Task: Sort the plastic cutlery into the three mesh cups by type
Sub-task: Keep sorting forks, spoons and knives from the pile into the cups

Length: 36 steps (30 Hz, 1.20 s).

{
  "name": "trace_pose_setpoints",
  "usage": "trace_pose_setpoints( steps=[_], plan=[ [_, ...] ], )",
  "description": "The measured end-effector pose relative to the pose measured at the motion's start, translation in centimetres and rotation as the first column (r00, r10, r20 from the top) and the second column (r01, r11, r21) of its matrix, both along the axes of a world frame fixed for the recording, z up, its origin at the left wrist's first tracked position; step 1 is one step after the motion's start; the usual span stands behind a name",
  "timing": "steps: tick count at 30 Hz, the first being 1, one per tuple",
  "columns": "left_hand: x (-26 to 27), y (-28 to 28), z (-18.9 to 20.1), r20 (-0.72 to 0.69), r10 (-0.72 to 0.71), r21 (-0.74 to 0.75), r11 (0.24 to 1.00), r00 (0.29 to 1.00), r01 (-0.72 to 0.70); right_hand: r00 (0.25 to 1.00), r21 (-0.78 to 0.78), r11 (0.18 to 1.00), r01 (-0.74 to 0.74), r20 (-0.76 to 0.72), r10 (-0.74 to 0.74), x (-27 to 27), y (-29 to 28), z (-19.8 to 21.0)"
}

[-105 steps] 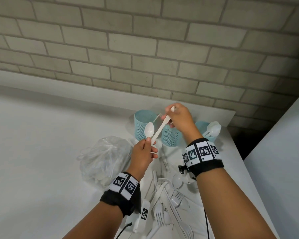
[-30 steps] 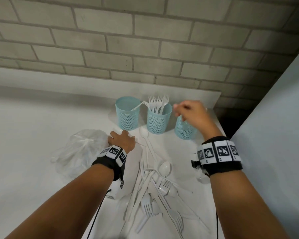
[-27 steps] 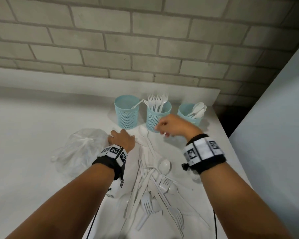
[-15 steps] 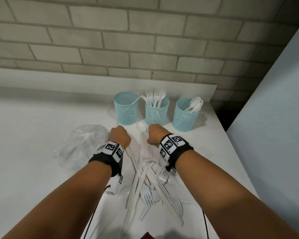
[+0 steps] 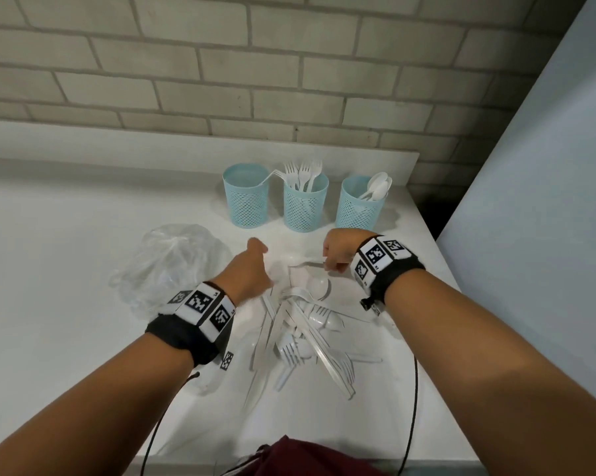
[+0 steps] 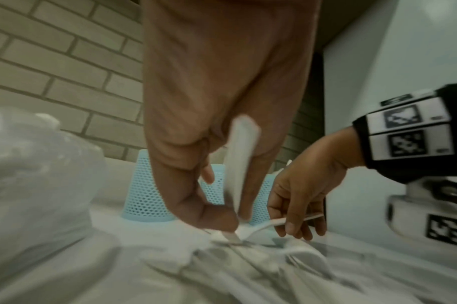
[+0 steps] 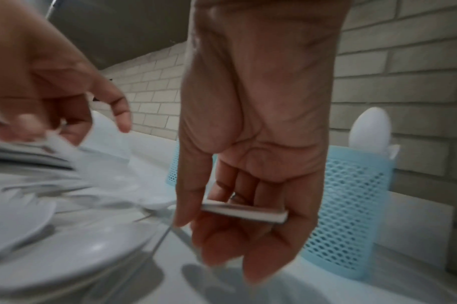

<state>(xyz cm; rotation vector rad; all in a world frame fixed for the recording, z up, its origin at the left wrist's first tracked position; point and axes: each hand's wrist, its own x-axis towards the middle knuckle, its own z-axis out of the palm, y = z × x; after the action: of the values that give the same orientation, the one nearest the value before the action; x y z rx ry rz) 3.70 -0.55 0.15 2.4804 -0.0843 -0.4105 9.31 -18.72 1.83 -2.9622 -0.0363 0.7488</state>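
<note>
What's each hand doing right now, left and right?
Left hand: pinching a white plastic utensil from the pile; type unclear.
Right hand: fingers curled round a white handle, likely a spoon's.

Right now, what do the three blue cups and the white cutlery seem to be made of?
The mesh cups look like moulded plastic, pale blue and matte: even perforated walls, solid rims. The cutlery pile looks like thin white plastic, slightly glossy, as the task says. The crumpled bag beside it seems to be clear, shiny plastic film.

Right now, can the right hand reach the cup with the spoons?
Probably yes. The right hand is just in front of the spoon cup, nothing stands between them, though it already holds a piece of cutlery.
</note>
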Motion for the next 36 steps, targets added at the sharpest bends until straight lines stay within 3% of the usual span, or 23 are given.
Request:
trace_pose_setpoints(
  steps=[3, 7, 10, 14, 20, 24, 27, 29, 31, 33, 36],
  plan=[
    [-2.0, -0.4, -0.7, -0.062, -0.045, 0.039, 0.998, 0.997, 0.048, 1.000, -0.122, 0.992, -0.025, -0.015, 0.023, -1.4, -1.2, -0.2],
    [-4.3, -1.0, -1.2, -0.089, -0.044, 0.125, 0.991, 0.995, 0.055, 0.996, -0.105, 0.991, 0.086, -0.011, -0.088, -2.4, -2.5, -0.2],
    [-6.6, -1.2, -1.1, -0.172, -0.084, 0.284, 0.950, 0.982, 0.131, 0.978, -0.143, 0.969, 0.204, -0.003, -0.207, -3.4, -3.9, 1.1],
    [-9.2, -1.9, -1.9, -0.233, -0.161, 0.396, 0.885, 0.959, 0.245, 0.966, -0.226, 0.945, 0.237, -0.048, -0.253, -5.6, -5.8, 1.4],
    [-10.2, -3.7, -3.1, -0.192, -0.254, 0.512, 0.798, 0.948, 0.317, 0.972, -0.119, 0.969, 0.215, -0.068, -0.224, -8.2, -3.8, -0.1],
    [-8.3, -4.7, -2.4, -0.146, -0.234, 0.454, 0.847, 0.961, 0.276, 0.962, 0.055, 0.967, 0.249, -0.126, -0.241, -8.5, -1.3, 0.0],
    [-7.0, -5.0, -1.9, -0.095, -0.215, 0.376, 0.896, 0.972, 0.235, 0.937, 0.282, 0.901, 0.330, -0.217, -0.275, -7.9, -0.1, -0.9],
    [-6.2, -5.0, -1.9, -0.058, -0.177, 0.269, 0.945, 0.982, 0.187, 0.916, 0.357, 0.858, 0.370, -0.295, -0.272, -7.7, 0.3, -0.7],
    [-5.5, -4.8, -1.9, -0.026, -0.126, 0.188, 0.974, 0.992, 0.129, 0.924, 0.421, 0.831, 0.362, -0.281, -0.260, -7.7, 0.0, 0.1],
    [-5.0, -4.3, -1.8, -0.024, -0.098, 0.149, 0.984, 0.995, 0.100, 0.951, 0.394, 0.866, 0.307, -0.155, -0.266, -7.6, -1.1, 1.1],
    [-5.2, -3.9, -1.7, -0.046, -0.033, 0.162, 0.986, 0.998, 0.040, 0.980, 0.130, 0.973, 0.192, 0.027, -0.197, -7.3, -3.8, 1.1]
  ],
)
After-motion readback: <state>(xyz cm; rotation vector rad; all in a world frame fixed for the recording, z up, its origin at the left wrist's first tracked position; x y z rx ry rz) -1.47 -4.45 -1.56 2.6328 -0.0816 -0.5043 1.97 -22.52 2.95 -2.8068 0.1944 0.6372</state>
